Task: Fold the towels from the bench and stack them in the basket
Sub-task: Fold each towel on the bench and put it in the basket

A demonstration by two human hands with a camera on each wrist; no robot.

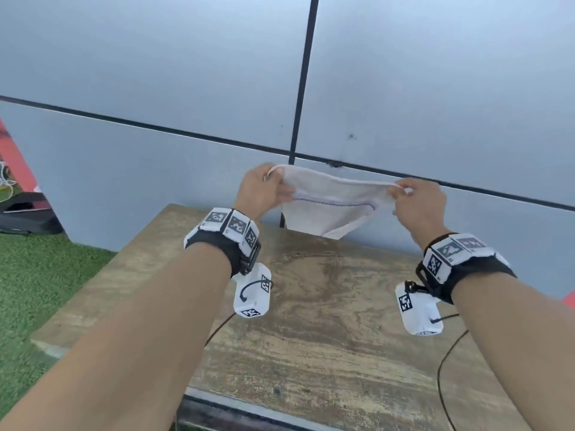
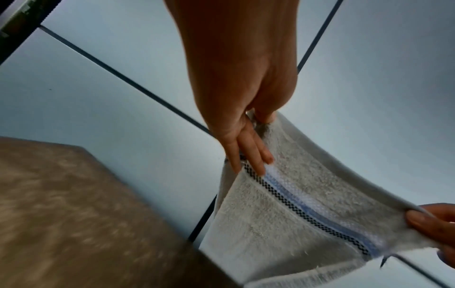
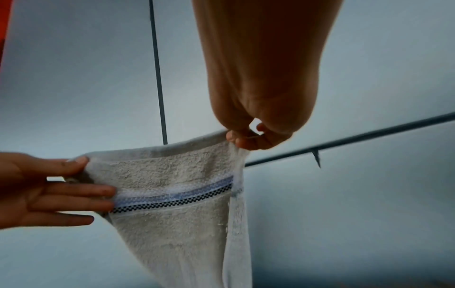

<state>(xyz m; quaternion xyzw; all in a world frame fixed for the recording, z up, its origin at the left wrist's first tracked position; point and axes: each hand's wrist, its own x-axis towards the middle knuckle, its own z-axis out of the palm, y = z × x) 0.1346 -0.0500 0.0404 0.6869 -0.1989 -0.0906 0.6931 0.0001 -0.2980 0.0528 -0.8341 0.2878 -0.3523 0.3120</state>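
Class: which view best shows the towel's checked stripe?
The right wrist view: the checked stripe runs sharp and nearly level across the towel. The left wrist view shows it slanting; the head view gives only a thin dark line.

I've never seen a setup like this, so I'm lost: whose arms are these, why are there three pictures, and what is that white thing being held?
There is no machine here: these are a person's two bare arms. The big picture comes from a camera on the person's head, looking down. The other two come from small white cameras strapped under the wrists, each looking along its hand. The left hand and the right hand each pinch a top corner of a white towel and stretch it between them. The towel has a blue and checked stripe. It hangs in front of a grey panelled wall, with its lower end near the far edge of a wooden table. Over the table trail black cables.
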